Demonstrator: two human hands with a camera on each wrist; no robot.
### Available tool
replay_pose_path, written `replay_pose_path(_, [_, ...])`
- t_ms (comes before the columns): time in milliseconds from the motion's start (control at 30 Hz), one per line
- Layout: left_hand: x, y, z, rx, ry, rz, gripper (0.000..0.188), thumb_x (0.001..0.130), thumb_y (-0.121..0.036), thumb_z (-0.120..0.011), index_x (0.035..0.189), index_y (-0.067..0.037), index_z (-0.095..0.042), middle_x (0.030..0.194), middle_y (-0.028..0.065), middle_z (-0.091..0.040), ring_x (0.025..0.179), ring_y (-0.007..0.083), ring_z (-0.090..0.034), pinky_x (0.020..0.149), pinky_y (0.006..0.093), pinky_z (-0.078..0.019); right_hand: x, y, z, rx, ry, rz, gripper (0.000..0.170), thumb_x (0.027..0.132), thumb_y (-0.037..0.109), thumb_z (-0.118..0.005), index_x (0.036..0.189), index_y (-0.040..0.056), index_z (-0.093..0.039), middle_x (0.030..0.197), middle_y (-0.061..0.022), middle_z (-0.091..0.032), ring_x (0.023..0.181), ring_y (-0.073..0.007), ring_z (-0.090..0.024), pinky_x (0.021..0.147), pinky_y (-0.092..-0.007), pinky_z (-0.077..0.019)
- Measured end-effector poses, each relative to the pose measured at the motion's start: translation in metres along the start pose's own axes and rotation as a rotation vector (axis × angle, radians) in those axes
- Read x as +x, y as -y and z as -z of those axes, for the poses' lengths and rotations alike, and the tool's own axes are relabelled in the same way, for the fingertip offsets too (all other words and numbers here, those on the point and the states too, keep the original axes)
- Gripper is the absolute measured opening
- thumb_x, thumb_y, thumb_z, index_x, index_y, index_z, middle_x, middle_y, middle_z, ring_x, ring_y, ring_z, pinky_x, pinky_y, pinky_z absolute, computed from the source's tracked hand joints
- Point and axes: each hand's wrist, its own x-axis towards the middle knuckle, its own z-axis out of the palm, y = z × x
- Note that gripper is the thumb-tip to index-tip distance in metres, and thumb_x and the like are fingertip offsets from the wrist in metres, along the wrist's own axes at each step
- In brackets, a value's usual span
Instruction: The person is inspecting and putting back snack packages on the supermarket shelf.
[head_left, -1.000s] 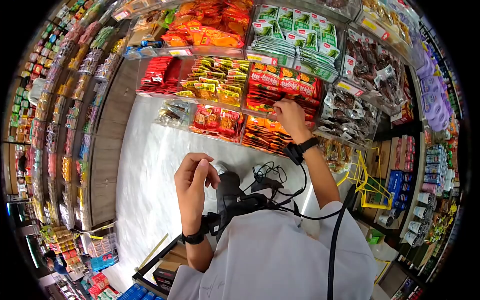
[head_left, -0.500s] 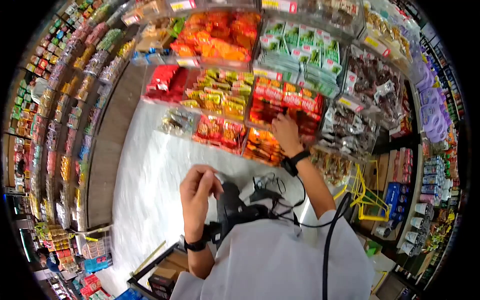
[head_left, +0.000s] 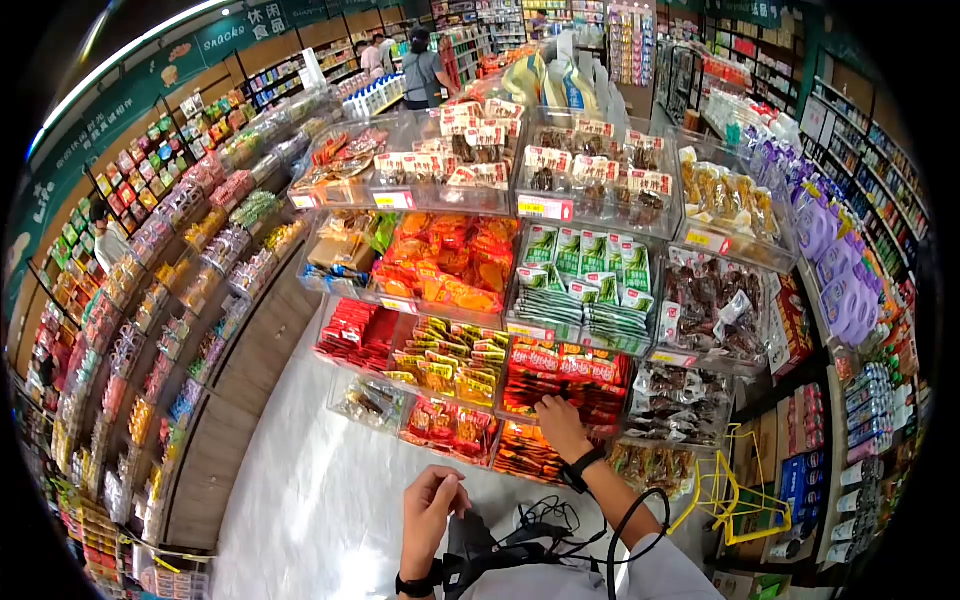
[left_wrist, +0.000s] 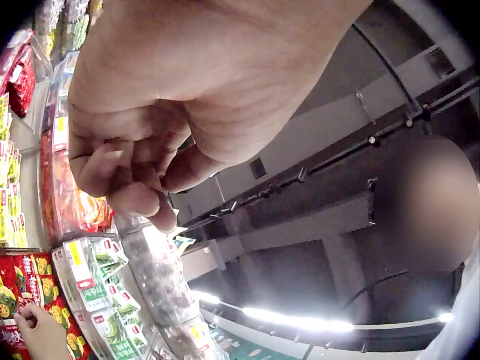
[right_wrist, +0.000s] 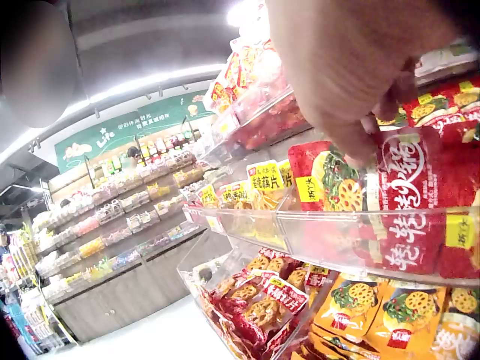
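Note:
Rows of red packets [head_left: 565, 375] lie in a clear bin low in the display. My right hand [head_left: 562, 425] is at their front edge; in the right wrist view its fingertips pinch the top edge of a red packet [right_wrist: 330, 180] printed with a lotus-root slice. Part of the fingers is hidden behind the hand [right_wrist: 352, 67]. My left hand [head_left: 430, 510] hangs in the air below the display, left of the right one, fingers loosely curled around nothing. The left wrist view shows this hand [left_wrist: 187, 90] close up, and the right hand [left_wrist: 41, 337] over red packets.
Yellow packets [head_left: 455, 360] fill the bin to the left, dark vacuum packs [head_left: 680, 400] the one to the right. Orange packets [head_left: 528, 450] are below, green-white packets [head_left: 585, 285] above. A yellow rack [head_left: 735, 500] stands at right. Cables hang near the body.
The head view has tilted up, showing upper bins, aisles and people farther off. My right hand stays at the red packets, and my left hand still hangs with nothing in it.

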Motion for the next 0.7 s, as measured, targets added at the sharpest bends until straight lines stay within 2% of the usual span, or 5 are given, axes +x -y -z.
replay_pose_path(100, [0.002,-0.002,-0.004,-0.008,0.011,-0.014,0.014,0.098,-0.012,-0.051,0.094,0.0,-0.058,0.067,0.007,-0.06,0.057,0.0122,-0.053,0.054,0.0249,-0.0407,0.005,0.003,-0.007,0.012,0.027,-0.052,0.011,0.085,0.006,-0.061,0.094,-0.0001,-0.064,0.099,-0.0138,-0.059,0.09,-0.0291,-0.061,0.069,-0.0386,-0.0571])
replay_pose_path(133, [0.002,-0.003,-0.006,-0.008,0.02,-0.013,0.014,0.098,-0.012,-0.051,0.094,0.0,-0.058,0.067,0.007,-0.06,0.057,0.0122,-0.053,0.054,0.0249,-0.0407,0.004,0.002,-0.012,0.011,0.027,-0.032,0.011,0.085,0.005,-0.061,0.094,-0.0003,-0.063,0.098,-0.014,-0.058,0.087,-0.0286,-0.062,0.062,-0.038,-0.0569])
replay_pose_path(233, [0.001,-0.005,-0.008,0.007,0.037,-0.004,0.015,0.098,-0.012,-0.05,0.094,0.0,-0.058,0.066,0.0071,-0.059,0.056,0.0123,-0.052,0.054,0.0247,-0.0403,0.003,0.002,-0.02,0.038,-0.03,0.002,0.011,0.085,0.005,-0.061,0.094,-0.0009,-0.062,0.097,-0.0139,-0.058,0.087,-0.0286,-0.062,0.061,-0.038,-0.0565])
replay_pose_path(267, [0.001,-0.004,-0.008,0.024,0.014,-0.014,0.015,0.098,-0.012,-0.05,0.093,0.0,-0.058,0.065,0.0071,-0.059,0.056,0.0122,-0.052,0.053,0.0246,-0.0401,0.003,0.003,-0.015,0.011,0.102,-0.049,0.017,0.086,0.005,-0.059,0.101,-0.0023,-0.061,0.104,-0.0143,-0.058,0.098,-0.0298,-0.061,0.071,-0.0382,-0.0581])
replay_pose_path(700, [0.01,-0.003,-0.013,0.066,-0.007,-0.066,0.015,0.097,-0.011,-0.049,0.091,-0.001,-0.057,0.061,0.0061,-0.057,0.051,0.0112,-0.048,0.051,0.0247,-0.0368,0.009,0.006,-0.009,-0.042,-0.007,-0.013,0.016,0.083,0.006,-0.062,0.097,-0.0011,-0.066,0.101,-0.014,-0.063,0.095,-0.0279,-0.064,0.076,-0.0368,-0.0587])
